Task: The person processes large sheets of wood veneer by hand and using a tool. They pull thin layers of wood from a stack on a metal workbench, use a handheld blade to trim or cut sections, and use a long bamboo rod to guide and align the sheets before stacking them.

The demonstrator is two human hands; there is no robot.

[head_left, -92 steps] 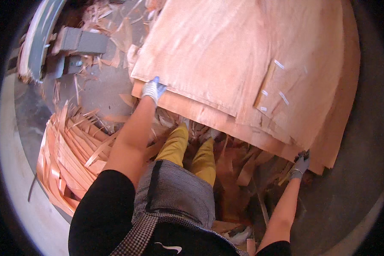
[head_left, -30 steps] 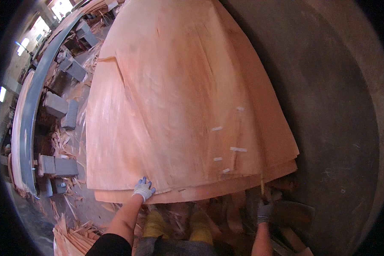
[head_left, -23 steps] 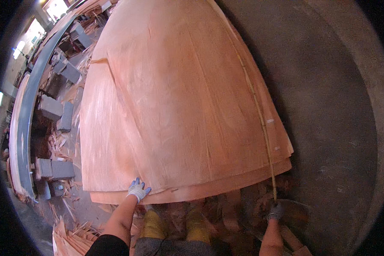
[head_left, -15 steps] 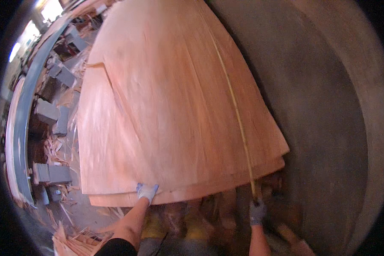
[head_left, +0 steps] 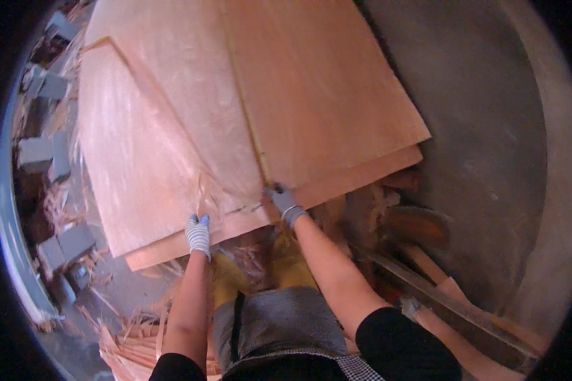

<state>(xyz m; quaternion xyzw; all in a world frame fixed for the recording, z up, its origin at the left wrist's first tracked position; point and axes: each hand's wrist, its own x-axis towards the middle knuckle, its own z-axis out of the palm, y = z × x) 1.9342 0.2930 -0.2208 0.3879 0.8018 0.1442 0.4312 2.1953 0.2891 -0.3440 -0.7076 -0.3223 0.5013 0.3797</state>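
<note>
clearly thin and floppy, the pale orange wood veneer sheet (head_left: 171,146) tears easily; the left hand (head_left: 198,233) and right hand (head_left: 283,202) each pinch its near edge.

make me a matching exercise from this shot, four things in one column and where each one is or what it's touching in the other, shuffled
Things:
1. left hand
2. right hand
3. grey blocks
4. wood scraps

Places:
A. on the floor at the picture's left edge, beside the sheets
B. at the near edge of the lower veneer sheet, left of the split
C. heaped on the floor by the person's left leg
D. at the near corner of the upper veneer sheet, where its long edge ends

Pairs: 1-B, 2-D, 3-A, 4-C
</note>
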